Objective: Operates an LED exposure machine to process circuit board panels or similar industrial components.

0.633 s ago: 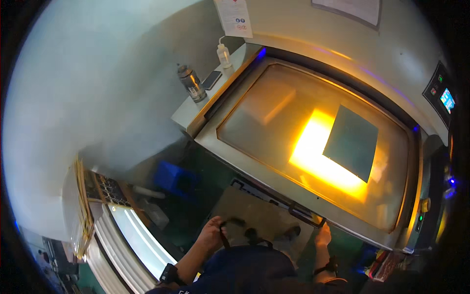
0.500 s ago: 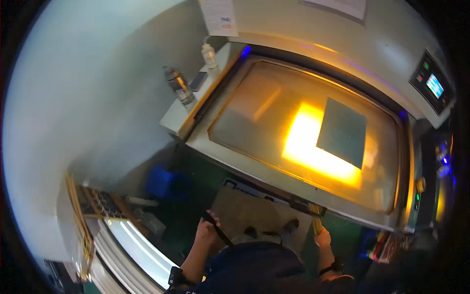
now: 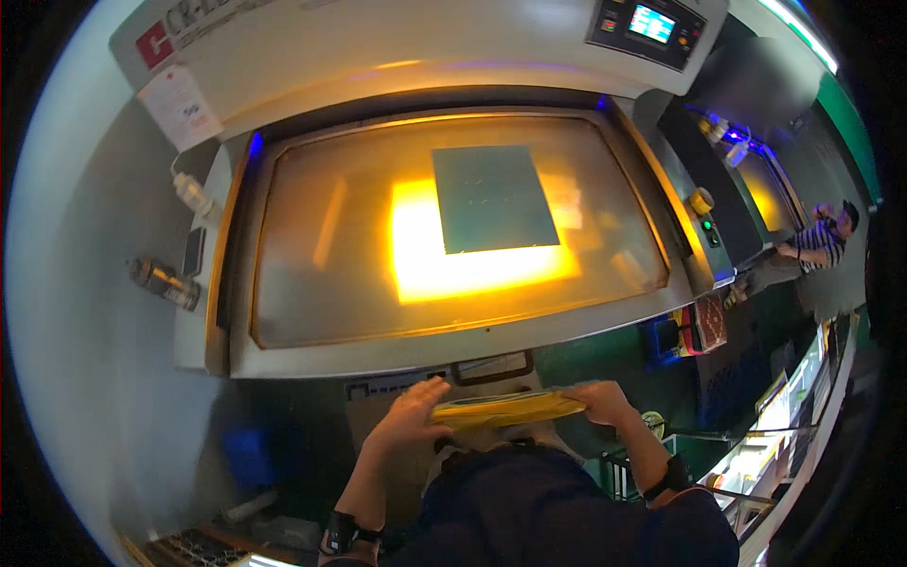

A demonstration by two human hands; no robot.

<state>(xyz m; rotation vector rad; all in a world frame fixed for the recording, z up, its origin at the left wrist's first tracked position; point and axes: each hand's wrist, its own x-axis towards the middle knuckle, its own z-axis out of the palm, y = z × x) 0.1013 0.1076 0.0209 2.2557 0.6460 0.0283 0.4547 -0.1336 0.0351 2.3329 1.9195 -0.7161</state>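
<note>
"What had just changed at the right hand [image 3: 607,403]?"

"The yellow strip [image 3: 510,410]. Half a second before, it ran from that hand toward the bed [image 3: 312,321], while the left hand [image 3: 408,416] held a black strap. Now it lay crosswise, left of the right hand and right of the left one, and I saw no strap."

"And what did that mean for the work?"

"Both hands were at the strip instead of one. The right pinched its right end; the left had thumb and fingers apart, just beside its left end."

"Was the left touching it?"

"I couldn't tell. The tip sat in the gap by the thumb, but contact didn't show."

"What of the bed?"

"It stood beyond both hands, with the dark plate [image 3: 496,198] on its glowing part, in the same place as before. The view had swung right, so another person [image 3: 820,248] showed well to the right of the right hand."

"What was hard to make out?"

"The strip's kind: it was seen nearly edge-on. The right fingertips were partly hidden at its end. A blue thing [image 3: 248,455] below and left of the left hand was lost in shadow, and glare washed out the bed around the plate."
</note>
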